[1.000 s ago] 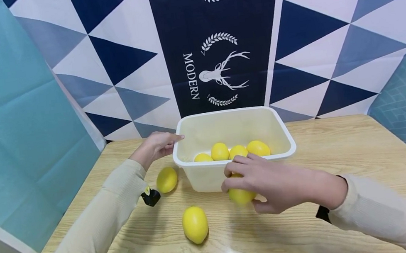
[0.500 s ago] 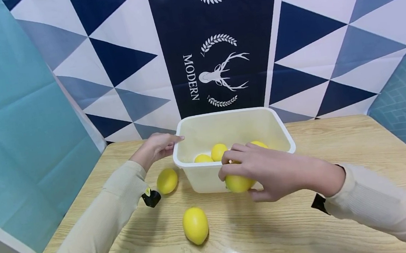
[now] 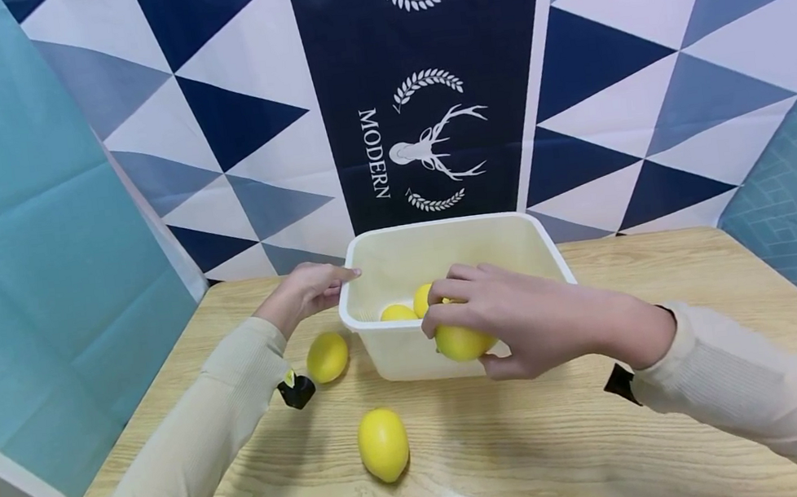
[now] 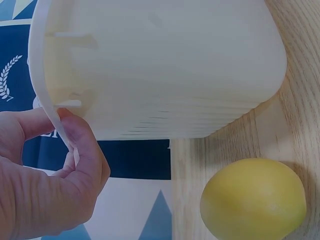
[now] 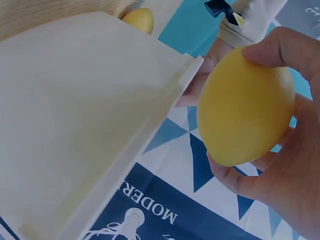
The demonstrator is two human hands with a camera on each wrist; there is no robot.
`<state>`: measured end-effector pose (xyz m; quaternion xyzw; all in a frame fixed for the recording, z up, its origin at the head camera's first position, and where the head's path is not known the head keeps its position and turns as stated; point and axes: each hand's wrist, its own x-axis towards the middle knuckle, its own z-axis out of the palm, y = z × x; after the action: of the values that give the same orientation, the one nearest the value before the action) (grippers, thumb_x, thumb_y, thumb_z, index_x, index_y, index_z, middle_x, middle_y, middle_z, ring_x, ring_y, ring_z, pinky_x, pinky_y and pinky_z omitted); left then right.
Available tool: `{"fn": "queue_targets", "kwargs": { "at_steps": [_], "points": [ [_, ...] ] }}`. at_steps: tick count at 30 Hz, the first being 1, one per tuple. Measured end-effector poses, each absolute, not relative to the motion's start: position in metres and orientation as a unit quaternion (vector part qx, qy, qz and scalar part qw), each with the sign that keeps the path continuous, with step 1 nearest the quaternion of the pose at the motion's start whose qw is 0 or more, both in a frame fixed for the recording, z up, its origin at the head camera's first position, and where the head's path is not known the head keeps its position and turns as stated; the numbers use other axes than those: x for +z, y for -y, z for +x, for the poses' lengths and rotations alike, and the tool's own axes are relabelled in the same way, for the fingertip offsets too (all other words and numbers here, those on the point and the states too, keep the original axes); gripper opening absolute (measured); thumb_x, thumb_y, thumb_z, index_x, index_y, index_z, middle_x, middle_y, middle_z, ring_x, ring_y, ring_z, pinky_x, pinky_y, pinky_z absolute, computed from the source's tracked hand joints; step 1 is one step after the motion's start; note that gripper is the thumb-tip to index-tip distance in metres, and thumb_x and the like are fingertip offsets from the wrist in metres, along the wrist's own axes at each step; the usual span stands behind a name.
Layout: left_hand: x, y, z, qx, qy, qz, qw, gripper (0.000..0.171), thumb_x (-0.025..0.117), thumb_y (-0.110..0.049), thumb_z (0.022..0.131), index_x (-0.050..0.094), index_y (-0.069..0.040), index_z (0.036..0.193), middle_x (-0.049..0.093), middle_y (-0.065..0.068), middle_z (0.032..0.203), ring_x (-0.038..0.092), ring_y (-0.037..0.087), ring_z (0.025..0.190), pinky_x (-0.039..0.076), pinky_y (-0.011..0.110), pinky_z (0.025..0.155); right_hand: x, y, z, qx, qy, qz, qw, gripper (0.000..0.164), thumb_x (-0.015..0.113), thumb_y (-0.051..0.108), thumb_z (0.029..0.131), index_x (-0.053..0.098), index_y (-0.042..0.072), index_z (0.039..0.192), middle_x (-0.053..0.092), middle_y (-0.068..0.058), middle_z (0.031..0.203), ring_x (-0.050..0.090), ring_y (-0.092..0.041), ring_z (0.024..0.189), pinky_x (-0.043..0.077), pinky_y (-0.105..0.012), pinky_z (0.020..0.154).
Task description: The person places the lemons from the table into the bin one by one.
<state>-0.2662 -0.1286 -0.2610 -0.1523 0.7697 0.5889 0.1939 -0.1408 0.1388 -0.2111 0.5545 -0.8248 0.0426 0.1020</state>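
My right hand (image 3: pixel 509 314) grips a yellow lemon (image 3: pixel 463 343) in front of the white plastic bin (image 3: pixel 399 355), just below its front rim. In the right wrist view, thumb and fingertips curl round the lemon (image 5: pixel 245 107), which is apart from the bin's wall. At the bin's left side my left hand (image 3: pixel 310 287) pinches the rim, with the fingers folded under the lip in the left wrist view. Two lemons show inside the bin, one at the left (image 3: pixel 398 312) and another beside it (image 3: pixel 422 300); the right hand hides part of the interior.
One lemon (image 3: pixel 383 445) lies on the wooden table (image 3: pixel 570 458) in front of the bin. Another lemon (image 3: pixel 327 357) rests by the bin's left side, below the left hand. A patterned cloth (image 3: pixel 263 157) hangs behind the table.
My right hand has raised the lemon up and slightly left along the bin's front, covering more of the lemons inside. The left hand keeps its place on the rim.
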Motion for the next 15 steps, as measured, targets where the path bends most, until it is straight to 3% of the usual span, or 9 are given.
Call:
{"fn": "queue_targets", "kwargs": {
  "at_steps": [15],
  "points": [
    [-0.263, 0.129, -0.265, 0.591, -0.771, -0.144, 0.190, 0.047, 0.068, -0.018, 0.090, 0.052, -0.002, 0.131, 0.055, 0.004, 0.099, 0.062, 0.010, 0.081, 0.056, 0.025, 0.095, -0.190, -0.127, -0.155, 0.033, 0.829, 0.550, 0.100, 0.051, 0.074, 0.010, 0.065, 0.058, 0.017, 0.112, 0.058, 0.004, 0.108, 0.049, -0.015, 0.098, 0.050, -0.028, 0.082]
  ]
}}
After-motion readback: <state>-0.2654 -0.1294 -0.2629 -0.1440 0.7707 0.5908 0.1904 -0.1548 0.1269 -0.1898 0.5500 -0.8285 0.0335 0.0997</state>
